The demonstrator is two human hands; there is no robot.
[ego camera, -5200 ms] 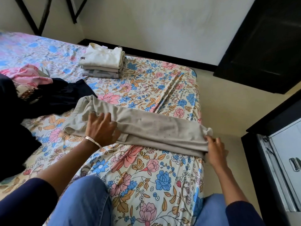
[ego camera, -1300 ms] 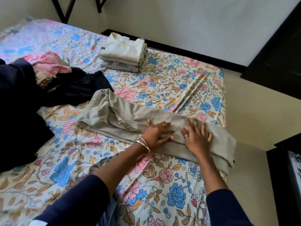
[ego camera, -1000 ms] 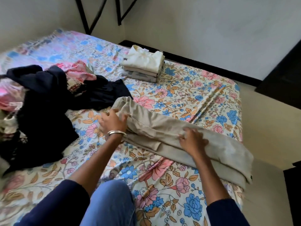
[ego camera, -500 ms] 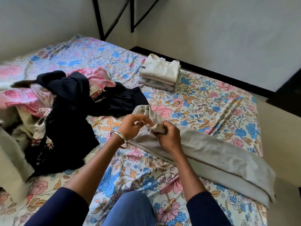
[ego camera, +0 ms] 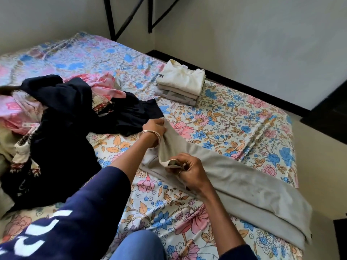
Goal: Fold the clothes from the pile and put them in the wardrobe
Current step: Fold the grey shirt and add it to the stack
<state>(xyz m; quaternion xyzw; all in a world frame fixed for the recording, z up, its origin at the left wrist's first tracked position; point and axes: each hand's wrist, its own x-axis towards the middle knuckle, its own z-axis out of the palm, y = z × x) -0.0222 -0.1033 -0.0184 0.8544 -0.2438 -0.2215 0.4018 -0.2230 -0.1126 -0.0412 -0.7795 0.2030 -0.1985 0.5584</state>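
Observation:
Beige trousers (ego camera: 242, 186) lie lengthwise across the floral bed (ego camera: 225, 117), legs stacked and running to the right edge. My left hand (ego camera: 154, 129) grips the far corner of the waistband, lifted a little off the sheet. My right hand (ego camera: 187, 170) pinches the near corner of the waistband. A pile of unfolded dark and pink clothes (ego camera: 56, 119) lies at the left. A stack of folded pale garments (ego camera: 181, 82) sits at the back of the bed.
The bed's right edge drops to a beige floor (ego camera: 319, 166). Dark furniture (ego camera: 332, 107) stands at the right against the wall. A black metal frame (ego camera: 131, 17) leans in the far corner. My knee in blue jeans (ego camera: 139, 246) rests on the bed.
My hands left the middle of the trousers, where they pressed the fabric flat, and went to the waistband end. They now hold its two corners apart and raised.

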